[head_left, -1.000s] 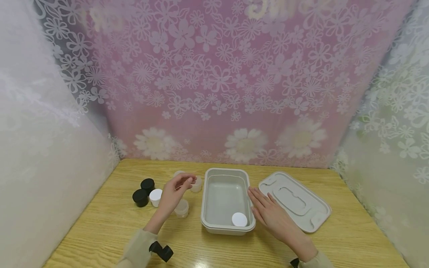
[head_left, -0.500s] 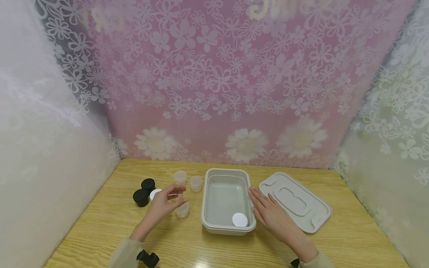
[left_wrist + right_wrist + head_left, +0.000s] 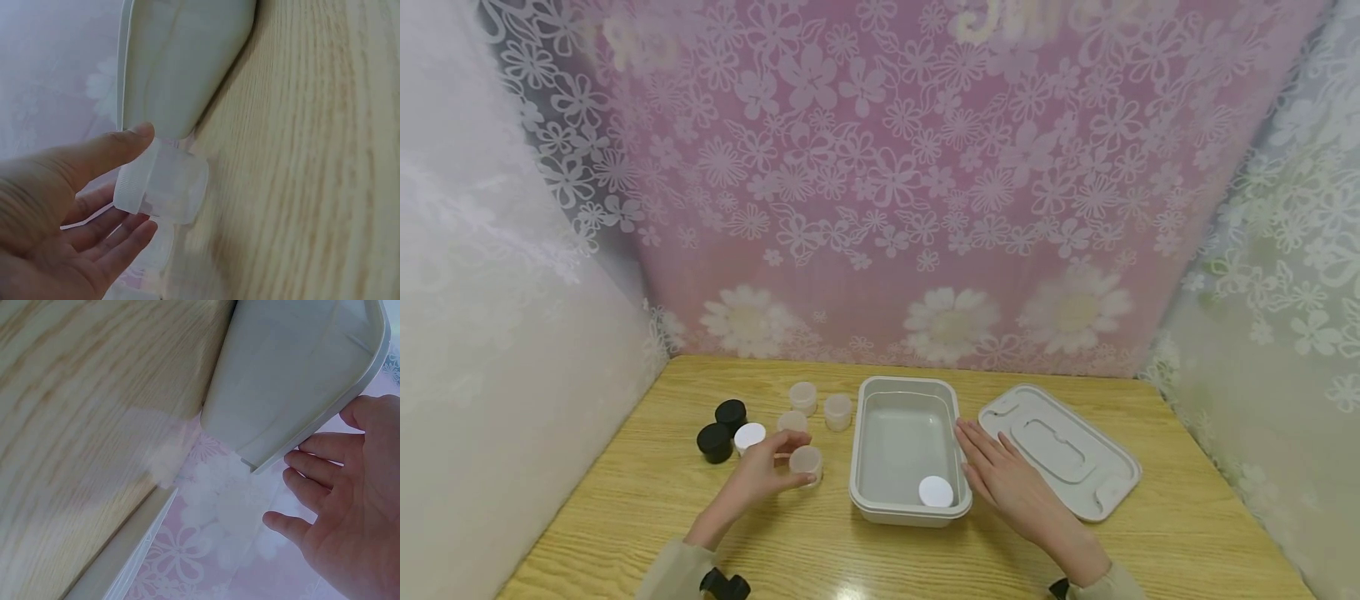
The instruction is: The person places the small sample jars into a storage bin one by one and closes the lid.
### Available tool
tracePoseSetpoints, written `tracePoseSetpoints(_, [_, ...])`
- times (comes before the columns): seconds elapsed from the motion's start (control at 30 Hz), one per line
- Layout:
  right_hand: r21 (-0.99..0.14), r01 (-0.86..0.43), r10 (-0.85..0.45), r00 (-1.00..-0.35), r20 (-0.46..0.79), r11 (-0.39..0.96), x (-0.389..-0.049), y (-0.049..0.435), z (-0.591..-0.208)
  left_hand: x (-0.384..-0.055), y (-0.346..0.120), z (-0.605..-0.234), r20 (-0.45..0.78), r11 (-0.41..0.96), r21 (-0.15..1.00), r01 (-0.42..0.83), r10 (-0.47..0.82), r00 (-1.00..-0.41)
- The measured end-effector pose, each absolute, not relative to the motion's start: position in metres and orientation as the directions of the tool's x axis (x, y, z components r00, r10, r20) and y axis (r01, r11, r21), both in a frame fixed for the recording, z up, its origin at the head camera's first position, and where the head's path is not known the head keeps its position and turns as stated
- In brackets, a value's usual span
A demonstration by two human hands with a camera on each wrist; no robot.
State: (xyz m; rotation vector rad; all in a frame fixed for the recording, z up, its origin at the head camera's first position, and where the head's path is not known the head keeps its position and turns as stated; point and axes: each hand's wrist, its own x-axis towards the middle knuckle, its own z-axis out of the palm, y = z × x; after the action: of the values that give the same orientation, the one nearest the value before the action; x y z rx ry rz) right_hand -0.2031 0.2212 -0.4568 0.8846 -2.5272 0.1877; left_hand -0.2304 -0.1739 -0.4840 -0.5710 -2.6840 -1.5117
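Observation:
My left hand (image 3: 758, 472) is around a small clear jar (image 3: 806, 461) with a translucent lid, standing on the table. In the left wrist view the thumb lies at one edge of the jar's lid (image 3: 134, 181), the fingers at the opposite side. My right hand (image 3: 1009, 485) rests its straight fingers against the right rim of a pale grey plastic box (image 3: 904, 517). A white round lid (image 3: 936, 491) shows inside the box, in its near right corner; anything under it is hidden. More clear jars (image 3: 838, 412) stand behind the left hand.
Two black jars (image 3: 714, 442) and a white-topped jar (image 3: 750, 435) stand at the left. The box's pale lid (image 3: 1060, 450) lies to the right, near the right hand. A floral curtain (image 3: 895, 208) rises behind the wooden table (image 3: 842, 550).
My left hand has moved back from over the rear clear jars, to the left and nearer, and lowered around the front clear jar. My right hand has stayed at the box rim.

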Motion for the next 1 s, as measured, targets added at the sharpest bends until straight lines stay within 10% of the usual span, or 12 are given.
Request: tracePoseSetpoints(1.0, [0.01,-0.613,-0.553,-0.706,0.443,0.79,-0.204,0.222,-0.459,-0.234,-0.148,-0.435,0.205,0.403,0.874,0.272,0.2,-0.958])
